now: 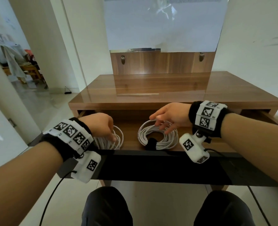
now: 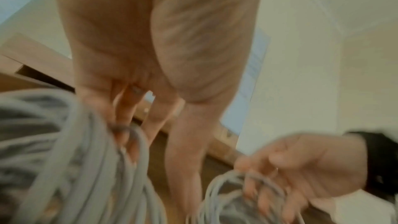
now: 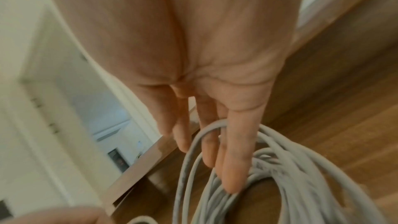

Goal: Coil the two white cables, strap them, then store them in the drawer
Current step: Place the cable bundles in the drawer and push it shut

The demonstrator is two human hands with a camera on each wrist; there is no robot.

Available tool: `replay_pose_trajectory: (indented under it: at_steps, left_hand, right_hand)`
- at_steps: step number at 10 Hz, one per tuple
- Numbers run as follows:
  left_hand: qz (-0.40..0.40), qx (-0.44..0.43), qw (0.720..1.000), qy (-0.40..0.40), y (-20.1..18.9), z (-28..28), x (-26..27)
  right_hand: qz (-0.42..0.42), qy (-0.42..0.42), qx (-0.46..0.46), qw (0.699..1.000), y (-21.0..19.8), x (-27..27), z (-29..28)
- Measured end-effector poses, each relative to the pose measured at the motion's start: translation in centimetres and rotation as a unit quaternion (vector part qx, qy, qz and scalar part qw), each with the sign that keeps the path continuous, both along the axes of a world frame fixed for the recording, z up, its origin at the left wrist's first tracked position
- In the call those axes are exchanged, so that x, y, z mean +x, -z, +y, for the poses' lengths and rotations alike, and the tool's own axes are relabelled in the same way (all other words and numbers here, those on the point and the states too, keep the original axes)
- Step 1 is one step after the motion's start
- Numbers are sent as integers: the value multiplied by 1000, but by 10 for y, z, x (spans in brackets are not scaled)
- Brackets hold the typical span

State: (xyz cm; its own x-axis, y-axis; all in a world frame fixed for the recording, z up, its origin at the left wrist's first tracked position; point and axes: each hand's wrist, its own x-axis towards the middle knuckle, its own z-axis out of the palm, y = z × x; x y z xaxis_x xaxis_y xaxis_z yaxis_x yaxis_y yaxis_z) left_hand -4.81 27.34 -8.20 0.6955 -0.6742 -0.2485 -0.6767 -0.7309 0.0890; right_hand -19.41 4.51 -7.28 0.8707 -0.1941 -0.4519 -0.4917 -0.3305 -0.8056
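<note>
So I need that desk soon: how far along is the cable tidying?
Nearly done. Both white cables are coiled and lie in the open drawer; the right coil shows a black strap. The left hand is on the left coil, whose strap is hidden; the right hand touches its coil with straight fingers. Left: let go, shut the drawer.

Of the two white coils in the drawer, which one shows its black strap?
The coil under the right hand: the right coil shows a black strap on its near edge. None shows on the left coil.
</note>
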Motion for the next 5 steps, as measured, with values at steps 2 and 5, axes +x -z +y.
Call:
replay_pose_trajectory:
  at_steps: [2, 5]
  left_hand:
    - [119, -68, 990, 44, -1, -3, 18]
    - [103, -132, 983, 71, -19, -26, 27]
  right_hand:
    - [19, 71, -3, 997, 17, 15, -17]
    - [5, -14, -338, 941, 19, 2, -32]
